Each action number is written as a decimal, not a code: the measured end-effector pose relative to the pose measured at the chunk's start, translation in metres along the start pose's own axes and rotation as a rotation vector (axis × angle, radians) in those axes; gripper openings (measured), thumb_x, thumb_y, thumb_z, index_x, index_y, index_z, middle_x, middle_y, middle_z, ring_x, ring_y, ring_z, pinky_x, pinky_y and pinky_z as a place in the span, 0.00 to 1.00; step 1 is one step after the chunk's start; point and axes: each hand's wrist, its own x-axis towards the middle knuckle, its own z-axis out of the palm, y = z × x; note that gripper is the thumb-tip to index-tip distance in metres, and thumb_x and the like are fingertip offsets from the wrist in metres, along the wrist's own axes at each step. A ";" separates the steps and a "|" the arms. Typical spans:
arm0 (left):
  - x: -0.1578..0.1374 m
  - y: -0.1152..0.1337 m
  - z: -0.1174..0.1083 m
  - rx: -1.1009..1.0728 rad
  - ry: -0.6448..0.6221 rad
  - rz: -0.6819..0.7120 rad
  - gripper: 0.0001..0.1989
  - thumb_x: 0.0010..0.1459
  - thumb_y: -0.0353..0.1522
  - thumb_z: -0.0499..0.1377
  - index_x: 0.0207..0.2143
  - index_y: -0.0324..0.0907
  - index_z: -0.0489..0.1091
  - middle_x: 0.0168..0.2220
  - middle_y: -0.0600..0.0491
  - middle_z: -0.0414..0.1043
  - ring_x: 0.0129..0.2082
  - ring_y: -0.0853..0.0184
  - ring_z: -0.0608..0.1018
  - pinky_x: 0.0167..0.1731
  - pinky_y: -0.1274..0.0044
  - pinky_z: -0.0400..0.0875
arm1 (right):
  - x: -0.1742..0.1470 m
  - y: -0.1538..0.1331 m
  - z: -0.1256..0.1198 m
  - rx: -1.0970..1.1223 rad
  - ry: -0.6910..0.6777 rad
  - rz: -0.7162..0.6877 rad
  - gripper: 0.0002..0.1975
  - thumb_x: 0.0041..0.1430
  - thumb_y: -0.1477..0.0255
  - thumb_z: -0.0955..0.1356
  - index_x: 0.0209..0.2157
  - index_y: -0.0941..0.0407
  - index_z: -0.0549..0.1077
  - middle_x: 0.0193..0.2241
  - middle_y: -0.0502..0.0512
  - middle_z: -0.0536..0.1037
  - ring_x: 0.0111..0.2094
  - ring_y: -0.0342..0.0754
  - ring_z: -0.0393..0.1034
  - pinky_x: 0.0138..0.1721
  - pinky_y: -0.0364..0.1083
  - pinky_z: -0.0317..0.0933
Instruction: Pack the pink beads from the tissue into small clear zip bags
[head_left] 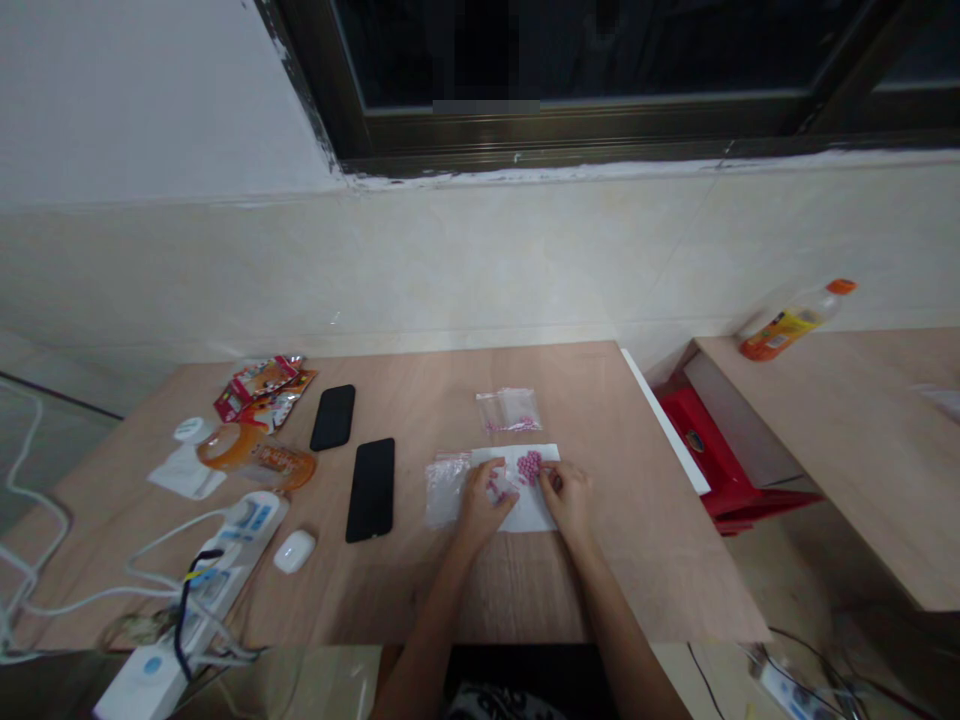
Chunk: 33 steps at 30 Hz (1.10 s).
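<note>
A white sheet of paper [534, 518] lies on the table with a cluster of round pink beads [529, 467] on it. My left hand [480, 508] is closed on a small clear plastic bag [497, 487] with pink beads inside, over the paper's left part. At the right edge of the bead cluster, the fingertips of my right hand [570, 497] are pinched together; what they hold, if anything, is too small to make out. Clear zip bags [444, 490] lie left of my left hand. Beyond the paper are filled bags [519, 410] with pink beads at the bottom.
Two dark phones [370, 490] lie left of the bags. Farther left are an orange bottle [259, 455], snack wrappers [264, 388], a white earbud case [294, 551] and a power strip [225, 570] with cables. Another bottle [787, 325] lies on the right-hand table [885, 450].
</note>
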 end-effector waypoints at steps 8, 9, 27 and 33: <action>0.000 -0.002 0.002 0.001 0.015 0.013 0.30 0.43 0.25 0.65 0.50 0.46 0.65 0.48 0.51 0.71 0.42 0.64 0.73 0.43 0.70 0.69 | -0.002 -0.006 -0.002 -0.116 -0.009 0.053 0.16 0.61 0.62 0.63 0.33 0.55 0.78 0.24 0.52 0.76 0.32 0.48 0.68 0.39 0.47 0.48; 0.000 -0.002 0.002 0.000 0.016 0.017 0.30 0.43 0.25 0.65 0.50 0.46 0.65 0.48 0.51 0.71 0.42 0.64 0.73 0.43 0.70 0.69 | -0.002 -0.006 -0.003 -0.124 -0.009 0.055 0.16 0.61 0.62 0.62 0.33 0.56 0.78 0.24 0.52 0.76 0.32 0.48 0.68 0.39 0.47 0.48; 0.000 0.001 0.001 -0.013 0.012 0.009 0.30 0.42 0.25 0.65 0.50 0.46 0.65 0.47 0.51 0.71 0.41 0.64 0.73 0.44 0.68 0.69 | 0.000 -0.005 -0.002 -0.167 -0.015 0.095 0.19 0.62 0.59 0.61 0.34 0.55 0.79 0.24 0.53 0.76 0.33 0.49 0.67 0.38 0.47 0.46; 0.000 0.000 0.000 -0.016 0.008 0.008 0.29 0.42 0.25 0.65 0.49 0.46 0.66 0.47 0.51 0.71 0.41 0.64 0.73 0.44 0.69 0.69 | 0.000 -0.006 -0.002 -0.170 -0.028 0.101 0.19 0.63 0.58 0.61 0.34 0.54 0.79 0.24 0.52 0.76 0.33 0.49 0.67 0.38 0.47 0.46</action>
